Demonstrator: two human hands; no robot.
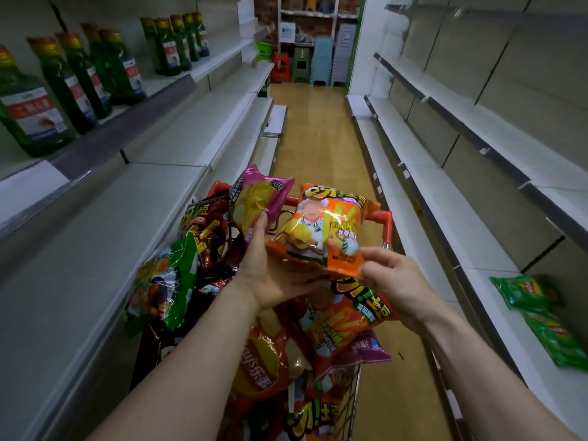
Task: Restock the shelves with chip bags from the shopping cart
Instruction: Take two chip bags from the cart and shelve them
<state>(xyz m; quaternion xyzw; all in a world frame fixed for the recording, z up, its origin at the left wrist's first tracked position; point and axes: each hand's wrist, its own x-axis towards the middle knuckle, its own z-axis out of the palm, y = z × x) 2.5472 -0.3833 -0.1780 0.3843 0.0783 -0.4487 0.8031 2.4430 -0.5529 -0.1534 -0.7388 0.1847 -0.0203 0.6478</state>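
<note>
While we face down the aisle, white shelves (165,148) run past both our hands. Green bottles (79,78) stand high on the side of our left hand, and green bags (541,313) lie on a low shelf outside our right hand (394,281). Under both hands the shopping cart (386,222) is heaped with chip bags (264,361). Above the heap, between our hands, the orange bag (321,227) lies tilted, face up. Our right hand pinches its near right corner between thumb and curled fingers. Our left hand (270,275) lies palm up at that bag's left edge, its fingers hidden beneath it. Its thumb clamps the lower corner of the pink bag (257,195), which rises just beyond the thumb, beside the orange bag.
</note>
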